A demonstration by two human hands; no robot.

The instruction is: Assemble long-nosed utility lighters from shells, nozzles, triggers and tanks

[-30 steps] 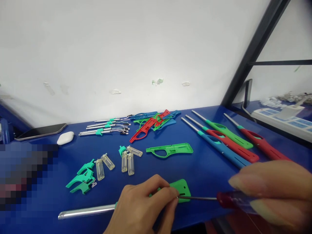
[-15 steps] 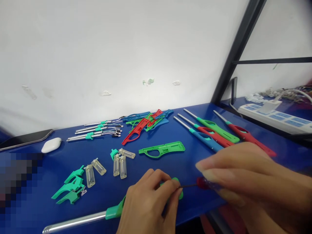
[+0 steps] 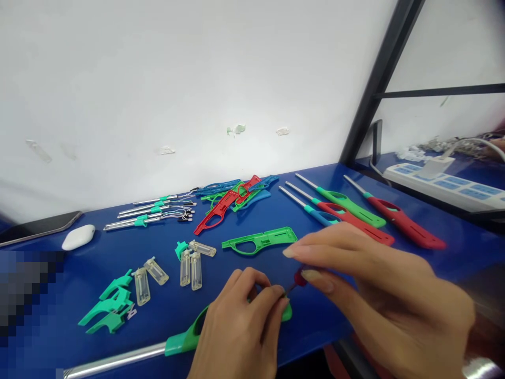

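A long-nosed green lighter (image 3: pixel 182 342) lies along the table's near edge, its metal tube pointing left. My left hand (image 3: pixel 240 323) is closed over its handle, thumb and fingertips pinched near the green butt end, and hides most of the handle. My right hand (image 3: pixel 382 295) grips a screwdriver (image 3: pixel 300 277) by its red handle, mostly covered by the fingers. The thin shaft slants down to the left hand's fingertips at the handle; its tip is hidden. Beyond the hands lies a green handle half (image 3: pixel 272 238), inner side up.
Clear fuel tanks (image 3: pixel 196 271) and teal triggers (image 3: pixel 112 300) lie to the left. Wired metal tubes (image 3: pixel 134 222) and coloured handle shells (image 3: pixel 221 210) sit near the wall. Whole lighters (image 3: pixel 406 221), a power strip (image 3: pixel 453 187) and a black frame (image 3: pixel 379 79) are at right.
My right hand has moved left and tilted the screwdriver more steeply, its handle now closer to the left hand. The left hand still holds the lighter; the view has shifted slightly.
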